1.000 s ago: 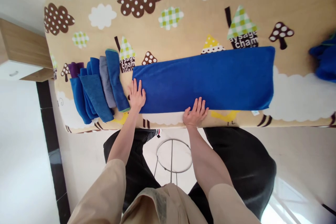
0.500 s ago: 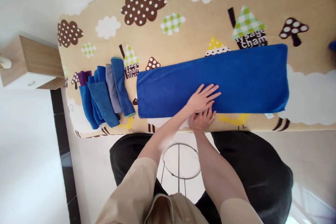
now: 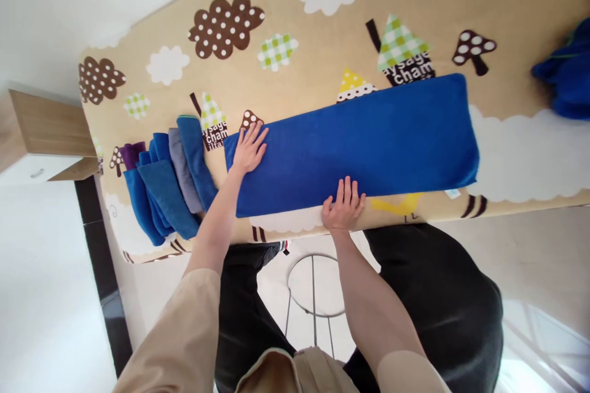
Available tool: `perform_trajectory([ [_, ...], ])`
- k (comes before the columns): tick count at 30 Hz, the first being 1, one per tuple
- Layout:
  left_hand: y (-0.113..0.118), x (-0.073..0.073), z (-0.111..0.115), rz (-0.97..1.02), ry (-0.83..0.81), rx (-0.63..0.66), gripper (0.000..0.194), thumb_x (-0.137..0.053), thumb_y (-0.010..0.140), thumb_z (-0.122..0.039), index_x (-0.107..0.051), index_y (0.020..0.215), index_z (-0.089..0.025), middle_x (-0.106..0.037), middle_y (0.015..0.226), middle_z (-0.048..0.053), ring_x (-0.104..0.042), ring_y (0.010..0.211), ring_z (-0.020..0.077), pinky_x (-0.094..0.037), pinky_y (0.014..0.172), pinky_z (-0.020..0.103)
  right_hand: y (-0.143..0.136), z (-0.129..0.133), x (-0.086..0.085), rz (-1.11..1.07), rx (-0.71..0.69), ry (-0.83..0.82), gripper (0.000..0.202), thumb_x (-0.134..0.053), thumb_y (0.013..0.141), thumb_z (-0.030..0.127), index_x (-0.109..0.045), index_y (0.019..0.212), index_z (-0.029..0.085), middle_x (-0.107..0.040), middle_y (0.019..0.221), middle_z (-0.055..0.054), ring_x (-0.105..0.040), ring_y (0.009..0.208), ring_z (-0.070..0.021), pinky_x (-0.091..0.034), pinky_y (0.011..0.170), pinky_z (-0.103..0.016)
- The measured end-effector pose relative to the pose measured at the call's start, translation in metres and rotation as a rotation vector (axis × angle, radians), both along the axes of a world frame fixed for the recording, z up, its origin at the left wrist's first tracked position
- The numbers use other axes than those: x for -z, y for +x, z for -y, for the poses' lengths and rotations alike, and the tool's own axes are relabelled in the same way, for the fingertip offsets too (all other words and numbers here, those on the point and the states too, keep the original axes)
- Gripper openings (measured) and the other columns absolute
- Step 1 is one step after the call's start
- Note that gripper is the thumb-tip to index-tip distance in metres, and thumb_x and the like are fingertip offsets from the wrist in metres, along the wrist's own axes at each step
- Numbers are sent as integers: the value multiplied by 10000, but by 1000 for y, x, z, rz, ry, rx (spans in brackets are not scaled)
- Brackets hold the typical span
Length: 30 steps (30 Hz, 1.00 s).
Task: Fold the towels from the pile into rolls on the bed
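Observation:
A long blue towel [image 3: 369, 141], folded into a flat strip, lies across the patterned bedspread [image 3: 286, 98]. My left hand [image 3: 249, 148] rests flat on the towel's upper left corner with its fingers spread. At the middle of the near edge, my right hand [image 3: 343, 204] lies with its fingers apart, their tips on the towel and the palm on the bedspread. Neither hand grips anything. Left of the towel is a row of folded cloths: a blue one [image 3: 194, 150] closest, then a grey one [image 3: 184, 169], several more blue ones [image 3: 168, 196] and a purple one [image 3: 131, 155].
A heap of blue cloth [image 3: 569, 77] sits at the right edge of the bed. A wooden cabinet with a white drawer [image 3: 41, 167] stands beyond the bed at the left. Below, between my black-clad legs, is a round metal frame [image 3: 314, 285].
My left hand has moved left from beside my right hand to the towel's left end. The view has shifted right, showing more of the blue heap.

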State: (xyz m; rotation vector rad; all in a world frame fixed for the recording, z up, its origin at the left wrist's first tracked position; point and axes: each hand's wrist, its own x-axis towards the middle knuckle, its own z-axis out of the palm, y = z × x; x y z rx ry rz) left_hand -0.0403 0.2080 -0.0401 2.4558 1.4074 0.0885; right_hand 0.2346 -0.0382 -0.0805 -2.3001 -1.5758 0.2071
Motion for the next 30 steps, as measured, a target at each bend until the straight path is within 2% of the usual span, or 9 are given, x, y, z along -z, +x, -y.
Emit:
perform_trajectory([
  [3, -23, -5, -11, -16, -29, -38, 648, -268, 1092, -466, -380, 1662, -180, -203, 1770, 78, -131, 1660, 237, -30, 1354, 508, -1, -1, -1, -32, 9, -26, 689, -441, 927, 286, -493, 1590, 106, -495, 1618, -188, -361, 1566, -325, -221, 1282, -654],
  [8, -53, -17, -26, -61, -66, -232, 678, -279, 1082, -474, -333, 1671, -142, -181, 1775, 96, -92, 1664, 240, -13, 1346, 528, -1, -4, -4, -64, 9, -50, 690, -447, 938, 289, -479, 1604, 113, -488, 1628, -178, -335, 1583, -313, -214, 1295, -629],
  [12, -53, -23, -20, -74, 9, -393, 682, -300, 1074, -434, -333, 1664, -93, -147, 1773, 153, -44, 1666, 296, 2, 1334, 592, -1, -6, -7, -78, 10, -75, 683, -436, 950, 289, -478, 1612, 125, -468, 1648, -156, -349, 1578, -312, -191, 1303, -613],
  [14, -37, -23, 8, -53, 112, -504, 695, -289, 1077, -407, -284, 1675, -53, -93, 1773, 191, -2, 1664, 324, -4, 1330, 616, -1, -7, -8, -91, 9, -80, 679, -436, 954, 292, -479, 1612, 129, -459, 1656, -148, -344, 1581, -311, -178, 1307, -606],
  [16, -10, -18, 58, -7, 164, -543, 692, -284, 1079, -381, -257, 1680, -40, -71, 1770, 209, 1, 1664, 328, -46, 1333, 622, -1, -8, -9, -108, 9, -86, 679, -447, 955, 288, -473, 1617, 134, -453, 1661, -146, -325, 1590, -307, -172, 1311, -602],
  [20, 49, 1, 181, 68, 31, -259, 611, -348, 1062, -317, -406, 1640, -128, -200, 1756, 160, -111, 1657, 300, -131, 1347, 583, 0, -10, -11, -124, 13, -96, 682, -462, 961, 274, -451, 1628, 130, -438, 1671, -149, -291, 1606, -304, -162, 1318, -600],
  [22, 69, 9, 224, 103, 30, -198, 600, -398, 1040, -287, -448, 1622, -152, -298, 1724, 159, -209, 1638, 302, -167, 1343, 582, 0, -11, -13, -123, 6, -114, 679, -457, 971, 276, -441, 1632, 123, -426, 1677, -150, -285, 1609, -306, -152, 1321, -600],
  [25, 81, 18, 246, 157, 69, -253, 605, -462, 995, -261, -498, 1595, -196, -407, 1675, 140, -338, 1595, 301, -222, 1329, 576, 2, -11, -16, -121, -2, -153, 681, -450, 983, 276, -420, 1644, 118, -403, 1689, -156, -266, 1617, -320, -148, 1318, -615],
  [30, 75, 27, 239, 218, 38, -303, 606, -511, 933, -261, -579, 1533, -206, -473, 1635, 115, -411, 1558, 300, -246, 1319, 555, 4, -9, -17, -60, -11, -157, 659, -406, 1013, 290, -412, 1649, 118, -386, 1696, -150, -271, 1619, -326, -154, 1308, -629],
])
